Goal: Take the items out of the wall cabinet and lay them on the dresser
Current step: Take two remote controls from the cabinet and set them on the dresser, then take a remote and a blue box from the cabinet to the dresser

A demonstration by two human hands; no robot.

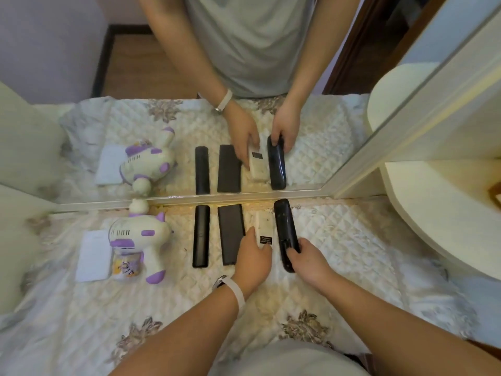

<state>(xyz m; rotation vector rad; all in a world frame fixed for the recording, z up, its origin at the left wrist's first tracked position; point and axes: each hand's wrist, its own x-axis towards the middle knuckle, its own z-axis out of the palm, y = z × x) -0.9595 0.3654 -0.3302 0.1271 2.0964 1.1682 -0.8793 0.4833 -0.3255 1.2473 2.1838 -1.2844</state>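
Several remotes lie side by side on the quilted cloth of the dresser (352,240), in front of a mirror. My left hand (253,257) rests on the near end of a white remote (262,223), fingers around it. My right hand (309,263) grips the near end of a curved black remote (284,226) lying on the cloth. To the left lie a flat black remote (230,232) and a slim black remote (201,234). A white and purple toy gun (138,237) and a white card (93,255) lie further left.
The mirror (189,77) stands along the back edge and doubles everything. A cream rounded shelf unit (447,218) juts in at the right. A cream panel (16,240) borders the left side. The near cloth has embroidered flowers.
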